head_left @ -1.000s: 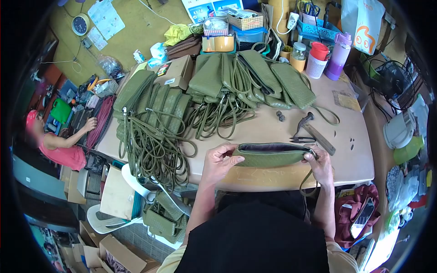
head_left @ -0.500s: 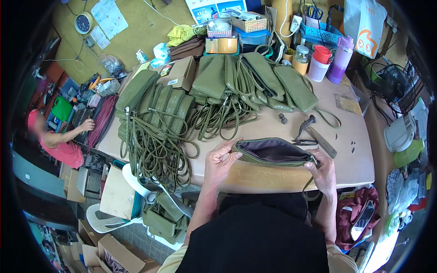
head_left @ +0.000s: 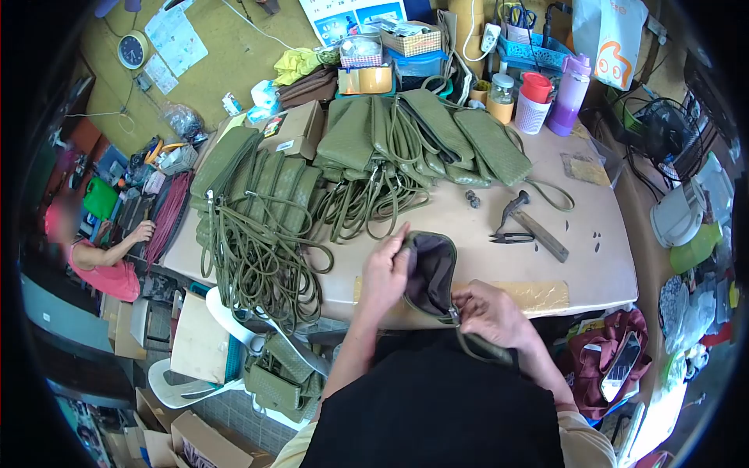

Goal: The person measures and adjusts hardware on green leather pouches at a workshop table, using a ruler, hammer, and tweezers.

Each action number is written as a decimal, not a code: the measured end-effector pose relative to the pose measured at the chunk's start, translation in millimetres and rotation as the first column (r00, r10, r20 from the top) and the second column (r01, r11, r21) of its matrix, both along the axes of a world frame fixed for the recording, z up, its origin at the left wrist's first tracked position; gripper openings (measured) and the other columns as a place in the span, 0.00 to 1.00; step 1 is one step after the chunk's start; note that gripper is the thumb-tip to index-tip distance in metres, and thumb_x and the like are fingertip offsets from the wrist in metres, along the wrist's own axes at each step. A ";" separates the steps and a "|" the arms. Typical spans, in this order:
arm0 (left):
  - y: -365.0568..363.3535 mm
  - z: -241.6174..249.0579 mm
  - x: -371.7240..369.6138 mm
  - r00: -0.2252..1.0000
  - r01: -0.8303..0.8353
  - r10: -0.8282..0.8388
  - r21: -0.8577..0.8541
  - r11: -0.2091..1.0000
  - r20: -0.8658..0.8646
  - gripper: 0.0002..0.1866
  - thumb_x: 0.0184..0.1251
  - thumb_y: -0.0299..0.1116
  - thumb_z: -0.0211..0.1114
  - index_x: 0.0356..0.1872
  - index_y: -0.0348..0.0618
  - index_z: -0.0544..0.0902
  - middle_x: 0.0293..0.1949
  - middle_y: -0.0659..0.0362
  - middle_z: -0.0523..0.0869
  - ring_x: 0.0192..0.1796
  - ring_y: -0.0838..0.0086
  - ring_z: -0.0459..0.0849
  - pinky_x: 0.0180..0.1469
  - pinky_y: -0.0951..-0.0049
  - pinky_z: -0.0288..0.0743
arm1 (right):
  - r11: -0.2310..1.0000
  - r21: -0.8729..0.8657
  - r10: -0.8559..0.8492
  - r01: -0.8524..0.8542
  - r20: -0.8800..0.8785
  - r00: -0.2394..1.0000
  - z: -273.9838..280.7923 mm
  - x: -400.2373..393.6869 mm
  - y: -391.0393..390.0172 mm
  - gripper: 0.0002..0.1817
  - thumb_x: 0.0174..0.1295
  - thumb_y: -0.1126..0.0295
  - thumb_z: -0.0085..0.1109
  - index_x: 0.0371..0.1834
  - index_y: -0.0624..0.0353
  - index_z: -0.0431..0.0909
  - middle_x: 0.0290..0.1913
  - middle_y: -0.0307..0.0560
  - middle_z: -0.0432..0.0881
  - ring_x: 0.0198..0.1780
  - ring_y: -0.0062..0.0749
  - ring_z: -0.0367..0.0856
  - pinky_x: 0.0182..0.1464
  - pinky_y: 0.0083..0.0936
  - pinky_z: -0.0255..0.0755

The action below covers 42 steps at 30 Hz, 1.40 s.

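Note:
An olive-green zip pouch [head_left: 431, 274] with a dark lining is held near the table's front edge, its mouth gaping. My left hand [head_left: 385, 271] grips its left end, thumb and fingers closed on the rim. At the lower right corner, by the metal zipper end, my right hand [head_left: 493, 313] pinches the pouch. A green wrist strap [head_left: 482, 348] hangs from that corner below my right hand. Beyond the hands lie a hammer [head_left: 538, 226] and dark-handled pliers [head_left: 512, 237]. Stacks of similar green pouches [head_left: 281, 187] with looped straps lie to the left.
More green pouches [head_left: 351, 132] lie at the back beside a cardboard box [head_left: 295, 132]. A red-lidded cup [head_left: 534, 101] and a purple bottle [head_left: 570, 93] stand at the back right. A white chair [head_left: 175, 384] is at lower left. A co-worker in red [head_left: 105, 269] works at far left.
The pouch has turned from lying crosswise to steeply tilted, its right end swung down towards me. My right hand has moved left and down with it, and the view has shifted slightly.

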<state>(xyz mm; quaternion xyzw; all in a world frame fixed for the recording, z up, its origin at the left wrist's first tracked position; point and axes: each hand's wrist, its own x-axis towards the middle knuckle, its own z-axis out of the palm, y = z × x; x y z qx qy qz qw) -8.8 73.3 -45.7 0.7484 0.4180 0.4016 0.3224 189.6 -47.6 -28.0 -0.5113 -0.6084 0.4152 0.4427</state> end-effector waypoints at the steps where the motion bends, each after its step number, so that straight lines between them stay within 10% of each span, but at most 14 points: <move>1: 7.6 -7.6 -4.7 0.997 0.021 -0.016 -0.078 0.997 0.071 0.20 0.65 0.25 0.56 0.59 0.35 0.75 0.40 0.44 0.83 0.45 0.53 0.82 0.52 0.63 0.74 | 0.994 -0.077 0.058 -0.075 -0.199 0.978 -0.8 5.3 1.9 0.17 0.54 0.67 0.71 0.42 0.65 0.79 0.29 0.38 0.75 0.28 0.22 0.74 0.34 0.24 0.71; 6: 9.5 -16.3 -2.7 0.984 0.172 -0.165 -0.125 0.977 0.063 0.16 0.70 0.30 0.54 0.54 0.33 0.78 0.32 0.48 0.82 0.34 0.59 0.79 0.43 0.66 0.73 | 0.966 0.132 -0.226 0.225 -0.006 0.974 27.8 11.3 42.9 0.16 0.55 0.73 0.68 0.47 0.63 0.81 0.30 0.38 0.78 0.29 0.20 0.75 0.34 0.21 0.71; 9: 0.1 3.3 8.9 0.936 0.308 -0.285 -0.089 0.947 0.207 0.15 0.73 0.34 0.52 0.50 0.31 0.77 0.28 0.49 0.77 0.29 0.63 0.72 0.37 0.68 0.70 | 0.941 0.292 -0.218 0.170 0.140 0.966 37.1 4.6 67.6 0.13 0.55 0.77 0.67 0.44 0.64 0.83 0.30 0.38 0.78 0.30 0.16 0.72 0.33 0.17 0.68; 13: 0.2 13.2 8.1 0.963 0.263 -0.264 -0.029 0.964 -0.058 0.15 0.72 0.34 0.53 0.49 0.33 0.78 0.30 0.47 0.78 0.35 0.57 0.76 0.45 0.62 0.68 | 0.967 0.241 -0.129 0.085 0.176 0.976 37.7 -3.0 79.0 0.12 0.53 0.78 0.66 0.42 0.63 0.84 0.29 0.41 0.78 0.26 0.22 0.75 0.32 0.19 0.70; 15: -1.7 19.4 7.8 0.954 0.221 -0.207 0.044 0.974 -0.216 0.15 0.71 0.33 0.53 0.50 0.34 0.79 0.31 0.46 0.79 0.37 0.54 0.77 0.47 0.59 0.67 | 0.878 0.471 -0.263 0.082 0.334 0.905 31.6 -6.4 82.1 0.06 0.50 0.79 0.63 0.33 0.62 0.83 0.30 0.46 0.79 0.32 0.39 0.80 0.37 0.32 0.75; 23: 0.0 10.4 13.2 0.966 0.239 -0.235 0.026 0.971 -0.107 0.16 0.70 0.35 0.56 0.49 0.33 0.80 0.38 0.44 0.84 0.41 0.51 0.81 0.50 0.60 0.71 | 0.732 0.681 -0.468 0.020 0.482 0.741 22.3 -16.1 78.4 0.05 0.49 0.77 0.63 0.28 0.63 0.78 0.27 0.48 0.76 0.31 0.42 0.77 0.34 0.32 0.70; 29: -3.6 20.7 14.1 0.935 0.345 -0.316 -0.218 0.913 0.159 0.19 0.73 0.38 0.55 0.52 0.29 0.78 0.36 0.49 0.85 0.39 0.71 0.82 0.46 0.72 0.74 | 0.986 0.065 -0.156 0.156 0.001 0.988 10.5 -3.3 85.3 0.06 0.62 0.72 0.56 0.29 0.63 0.76 0.25 0.42 0.74 0.26 0.25 0.70 0.32 0.25 0.67; 31: -3.7 21.6 13.0 0.932 0.354 -0.319 -0.253 0.900 0.170 0.19 0.73 0.37 0.55 0.52 0.29 0.78 0.37 0.51 0.85 0.40 0.73 0.81 0.47 0.73 0.74 | 0.969 -0.229 -0.075 -0.092 -0.627 0.775 -0.9 2.0 87.3 0.07 0.63 0.71 0.58 0.32 0.65 0.76 0.24 0.40 0.72 0.24 0.18 0.65 0.30 0.20 0.65; 35: -5.5 24.7 10.7 0.941 0.336 -0.308 -0.286 0.898 0.139 0.19 0.73 0.38 0.56 0.52 0.29 0.79 0.39 0.55 0.85 0.41 0.78 0.79 0.48 0.77 0.72 | 0.978 -0.136 -0.028 -0.157 -0.836 0.549 5.9 8.8 84.4 0.04 0.61 0.75 0.60 0.32 0.64 0.77 0.26 0.34 0.71 0.25 0.16 0.64 0.29 0.16 0.63; 36: -5.4 24.6 11.6 0.941 0.338 -0.310 -0.284 0.897 0.138 0.19 0.73 0.38 0.56 0.52 0.29 0.79 0.39 0.55 0.85 0.41 0.78 0.79 0.48 0.77 0.72 | 0.997 -0.013 -0.073 0.075 -0.439 0.895 19.8 3.8 78.2 0.04 0.59 0.74 0.62 0.31 0.63 0.78 0.26 0.35 0.72 0.25 0.16 0.66 0.30 0.16 0.63; 37: -5.9 23.7 13.0 0.946 0.322 -0.303 -0.233 0.918 0.116 0.19 0.73 0.37 0.56 0.51 0.29 0.79 0.38 0.52 0.85 0.40 0.75 0.80 0.47 0.74 0.73 | 0.955 0.208 -0.226 0.209 0.061 0.972 27.0 -1.6 73.9 0.05 0.58 0.74 0.64 0.29 0.62 0.78 0.26 0.35 0.73 0.26 0.15 0.68 0.32 0.15 0.64; 42: -8.6 11.3 19.6 0.975 0.223 -0.222 -0.209 0.952 0.024 0.17 0.70 0.35 0.56 0.49 0.30 0.80 0.39 0.44 0.85 0.42 0.65 0.85 0.48 0.69 0.75 | 0.706 0.695 -0.543 0.132 0.413 0.731 9.4 -18.0 72.8 0.05 0.46 0.77 0.64 0.26 0.60 0.78 0.27 0.47 0.75 0.31 0.45 0.77 0.37 0.38 0.70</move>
